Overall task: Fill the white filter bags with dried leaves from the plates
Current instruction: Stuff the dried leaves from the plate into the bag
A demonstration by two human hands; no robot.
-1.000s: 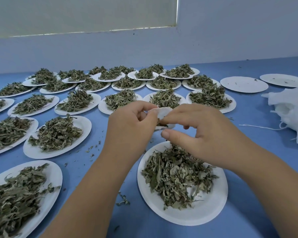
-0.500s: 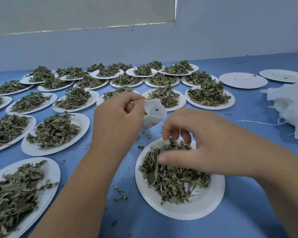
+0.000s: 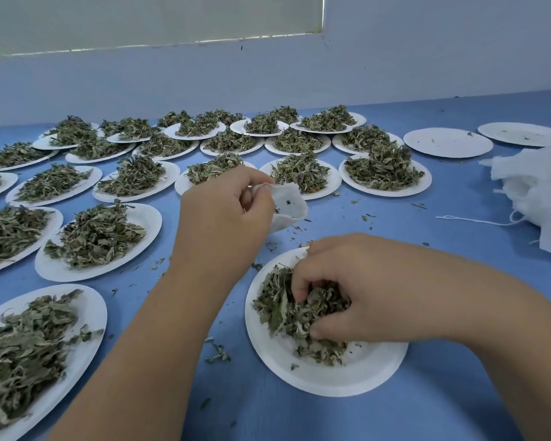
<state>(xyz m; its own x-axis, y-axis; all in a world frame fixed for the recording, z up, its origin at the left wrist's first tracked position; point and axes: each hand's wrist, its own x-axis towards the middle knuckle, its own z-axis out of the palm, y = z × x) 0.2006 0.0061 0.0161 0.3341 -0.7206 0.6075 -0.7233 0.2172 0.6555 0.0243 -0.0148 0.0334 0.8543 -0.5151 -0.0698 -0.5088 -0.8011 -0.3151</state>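
Pinching the rim of a white filter bag [image 3: 288,206] between thumb and curled fingers, the left hand [image 3: 226,218] holds it raised over the blue table [image 3: 442,402], mouth open and turned rightward, a few dark flecks inside; right hand [image 3: 347,291], fingers curled down, grips a clump of dried leaves [image 3: 280,310] on the near plate [image 3: 331,374], just in front of the bag and apart from it; the leaves lie heaped toward that plate's left and middle, its near rim bare; loose crumbs [image 3: 218,353] scattered on the table around plate and hands; many further plates [image 3: 99,240], each heaped with leaves, ranged in rows to the left and back toward the pale wall [image 3: 427,58]; two bare plates [image 3: 447,143] at far right, bearing only specks; a pile of white bags [image 3: 541,192] at the right edge, a white string [image 3: 477,220] trailing from it toward the middle.
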